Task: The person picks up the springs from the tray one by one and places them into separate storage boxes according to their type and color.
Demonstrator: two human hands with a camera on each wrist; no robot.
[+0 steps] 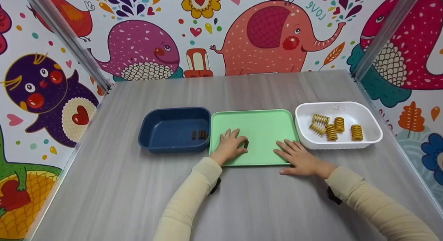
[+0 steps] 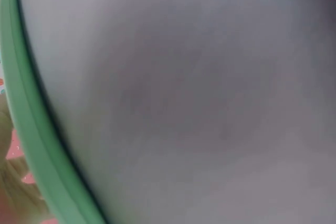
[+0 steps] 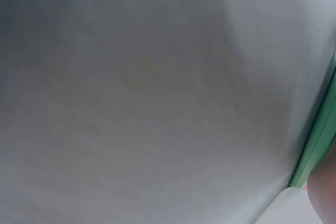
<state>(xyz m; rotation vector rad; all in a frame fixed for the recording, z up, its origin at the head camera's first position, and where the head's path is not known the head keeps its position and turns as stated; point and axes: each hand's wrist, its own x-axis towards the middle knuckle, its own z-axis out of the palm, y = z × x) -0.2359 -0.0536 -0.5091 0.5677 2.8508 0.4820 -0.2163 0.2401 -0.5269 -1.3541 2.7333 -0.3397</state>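
Note:
In the head view my left hand (image 1: 228,147) is over the left part of a light green tray (image 1: 266,130). Its thumb and index finger pinch a small dark brown piece (image 1: 246,144), too small to tell its kind. My right hand (image 1: 304,160) lies with fingers spread across the tray's front right corner, holding nothing. In the left wrist view, the tray's edge (image 2: 31,119) and part of the fingers (image 2: 16,187) show at the left. The right wrist view has mostly tabletop, with the tray's edge (image 3: 317,140) at the right.
Left of the tray stands a dark blue bin (image 1: 162,147) with several small dark brown pieces (image 1: 201,134). A white bin (image 1: 373,132) on the right holds several yellow-brown coil springs (image 1: 331,132). Metal posts (image 1: 69,37) and a patterned wall border the grey table (image 1: 114,185).

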